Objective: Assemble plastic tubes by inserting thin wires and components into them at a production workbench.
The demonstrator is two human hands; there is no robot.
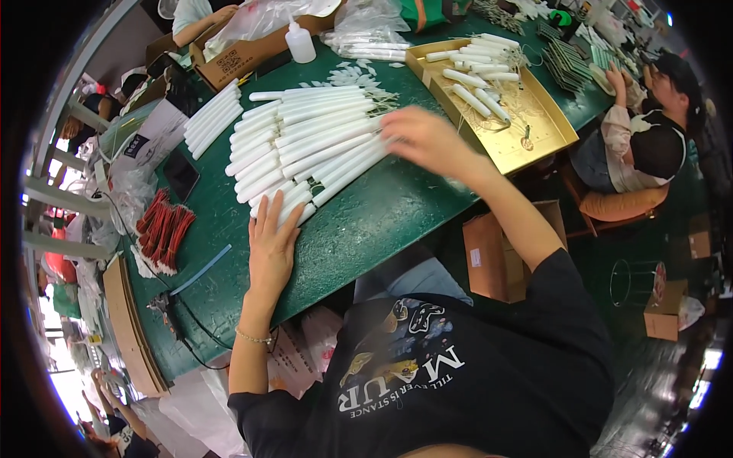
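Note:
A wide pile of slim white tubes (pixel 321 141) lies in stacked rows across the green table (pixel 366 229), with thin wires sticking out at its right end. Flat against the near left ends of the pile, my left hand (pixel 273 240) rests with its fingers stretched out. My right hand (pixel 424 137) is at the wire ends on the pile's right side. Its fingers are smeared by motion, so I cannot make out whether they grip a tube. A smaller row of white tubes (pixel 214 118) lies left of the pile.
Right of the pile, a gold tray (pixel 550 126) holds more white tubes. Small white pieces (pixel 351 75) and a squeeze bottle (pixel 301 44) are behind. Red wire bundles (pixel 164 229), a phone (pixel 181 175) and a corded tool (pixel 163 305) lie left. A co-worker (pixel 641 137) sits at right.

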